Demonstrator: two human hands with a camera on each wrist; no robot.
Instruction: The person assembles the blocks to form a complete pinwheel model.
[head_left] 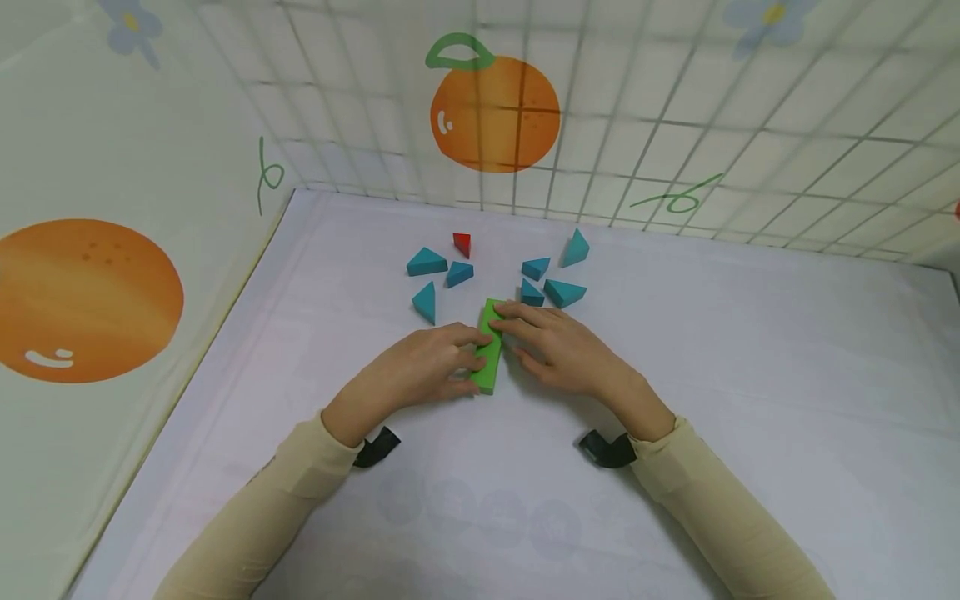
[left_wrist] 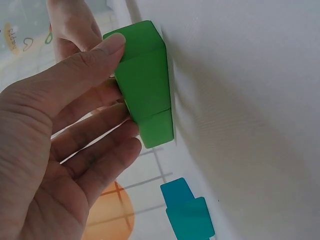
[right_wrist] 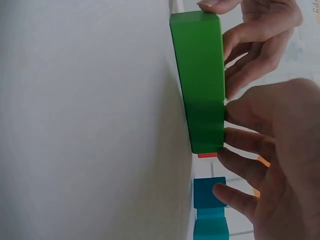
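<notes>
The green block (head_left: 491,354) lies on the white tabletop (head_left: 750,375) near the centre of the head view, between the 2 hands — its long axis runs almost straight up the frame, the upper end leaning a little to the right. The left hand (head_left: 427,362) reaches in from the lower left and is nearer the block's lower end, pinching it lightly, thumb at that end and fingertips on the top. The right hand (head_left: 566,346) reaches in from the lower right and is nearer the upper end, its fingers loosely spread and resting on the top, its thumb apart from the side. Past the upper end lie 3 teal pieces (head_left: 427,262) and 1 red piece (head_left: 462,243) at left, and 4 more teal wedges (head_left: 565,292) at right, close to the right hand.

The left wrist view shows what the head view hides — a line across the block's left wall, so it may be 2 pieces end to end, though the dim picture leaves that unsure. The right wrist view shows the opposite wall
</notes>
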